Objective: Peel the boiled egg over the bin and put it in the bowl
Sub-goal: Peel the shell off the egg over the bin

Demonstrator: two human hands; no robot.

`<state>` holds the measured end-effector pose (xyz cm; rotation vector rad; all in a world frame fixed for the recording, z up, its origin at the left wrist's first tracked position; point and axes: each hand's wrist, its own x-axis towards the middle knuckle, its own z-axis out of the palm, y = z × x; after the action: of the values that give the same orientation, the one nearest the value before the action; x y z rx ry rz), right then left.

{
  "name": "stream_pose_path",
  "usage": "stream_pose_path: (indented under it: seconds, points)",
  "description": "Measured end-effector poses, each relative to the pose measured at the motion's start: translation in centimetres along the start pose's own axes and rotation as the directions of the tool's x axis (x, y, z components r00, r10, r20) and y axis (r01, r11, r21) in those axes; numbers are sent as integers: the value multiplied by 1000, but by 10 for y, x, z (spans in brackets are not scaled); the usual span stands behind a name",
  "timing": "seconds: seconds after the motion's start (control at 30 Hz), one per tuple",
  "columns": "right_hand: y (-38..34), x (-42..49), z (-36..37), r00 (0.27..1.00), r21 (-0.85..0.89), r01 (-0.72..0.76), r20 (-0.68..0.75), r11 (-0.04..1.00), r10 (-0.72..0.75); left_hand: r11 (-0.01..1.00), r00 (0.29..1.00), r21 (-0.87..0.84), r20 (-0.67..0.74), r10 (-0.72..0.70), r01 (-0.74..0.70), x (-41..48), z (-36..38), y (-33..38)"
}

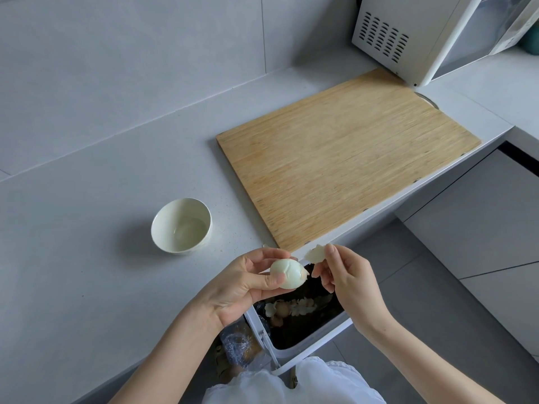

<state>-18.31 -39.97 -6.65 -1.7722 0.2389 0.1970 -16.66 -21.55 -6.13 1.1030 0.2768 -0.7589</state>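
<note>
My left hand (248,284) grips a boiled egg (287,273), mostly bare white with a small bit of shell at its right end. It is held over the open white bin (313,345), whose dark inside holds several shell pieces. My right hand (347,279) pinches a torn-off piece of shell (316,253) just right of the egg, above the bin's far edge. An empty cream bowl (181,225) stands on the grey counter, to the left and behind my left hand.
A wooden cutting board (344,158) lies on the counter behind my hands, reaching the counter's front edge. A white microwave (414,36) sits at the back right. A crumpled plastic bag (239,345) is beside the bin. Grey cabinet fronts (481,228) are on the right.
</note>
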Motion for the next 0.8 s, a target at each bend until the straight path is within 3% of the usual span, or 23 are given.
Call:
stream_pose_path:
  seconds: [0.33,0.43,0.53,0.63,0.7,0.8]
  points:
    - [8,2,-7,982,-33,-155,106,987,158,998,1000,-52,-3,-23,23,4,-7,0]
    - [14,4,-8,979,-141,-150,120,979,167,996,999,-73,2,-41,41,4,-6,1]
    - [24,7,-7,983,-408,-13,163,913,87,997,998,-57,2,-56,56,5,-5,1]
    - [34,8,-6,948,-628,217,317,748,-9,997,998,-54,-4,-63,62,6,-6,1]
    - [36,9,-5,941,-631,268,335,728,-56,997,998,-46,-1,-59,59,7,-6,2]
    - [27,9,-4,950,-477,266,277,838,-144,998,998,-25,2,-56,56,7,-6,2]
